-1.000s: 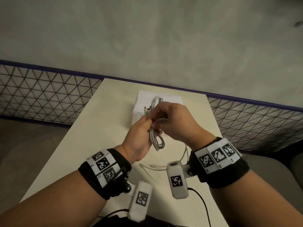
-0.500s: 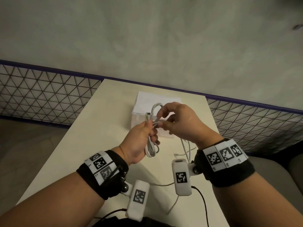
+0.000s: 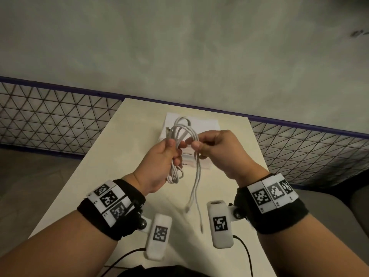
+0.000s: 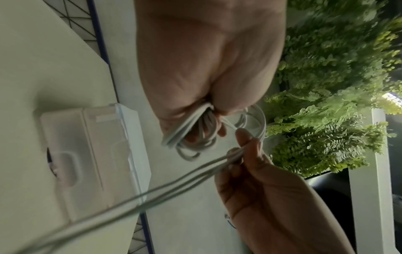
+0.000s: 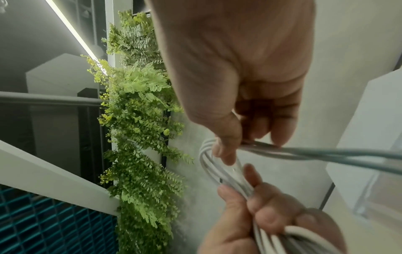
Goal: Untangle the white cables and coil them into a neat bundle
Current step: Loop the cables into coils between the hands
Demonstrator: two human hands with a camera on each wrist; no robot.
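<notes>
Hands spread apart; left hand point(image 3: 159, 166) grips coil point(image 3: 180, 134), right hand point(image 3: 219, 154) pinches two strands point(image 3: 196, 176)

Pale table point(image 3: 123, 148); grey wall point(image 3: 179, 47); triangle-mesh fence point(image 3: 50, 116); hanging ferns point(image 5: 139, 120).

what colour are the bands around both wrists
Black, with white panels of black square codes. The wrist bands show best in the head view.

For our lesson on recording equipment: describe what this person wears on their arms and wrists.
Both forearms are bare. Each wrist carries a wide black fabric band faced with white square-patterned marker tiles. A white rounded camera pod bearing its own black-and-white marker hangs off each band on a black ball joint, trailing a thin black cable.
</notes>
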